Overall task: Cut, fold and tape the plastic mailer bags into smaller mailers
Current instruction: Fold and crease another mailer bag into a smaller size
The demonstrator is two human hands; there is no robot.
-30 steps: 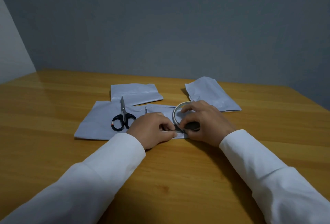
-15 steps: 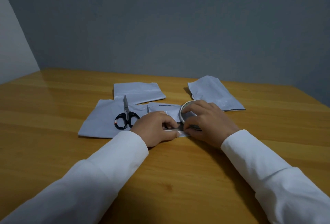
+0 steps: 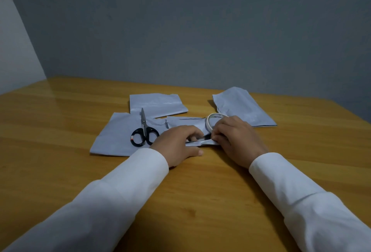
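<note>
**Taping stage: folded mailer piece under both hands**

My right hand [image 3: 239, 138] grips the roll of tape [image 3: 213, 120], fingers curled over its rim, the roll standing on edge on the small folded mailer piece [image 3: 185, 124] at the centre of the wooden table [image 3: 60, 171]. My left hand [image 3: 176, 143] lies on the near edge of the same piece with its fingers curled in towards the roll; they seem to pinch or press a short dark strip between the hands, probably the tape's free end, though the contact itself is hidden. The scissors [image 3: 143, 132] lie closed and untouched on a larger flat sheet of mailer [image 3: 114, 135] to the left. Two further grey pieces lie beyond: one folded piece [image 3: 158, 104] behind the scissors, one bag [image 3: 243, 107] at far right, just behind the roll.

Progress, as I judge it: cutting appears done for at least several pieces, and the current piece is folded and being taped. The large sheet is not yet folded; whether the far pieces are already sealed cannot be told.
</note>
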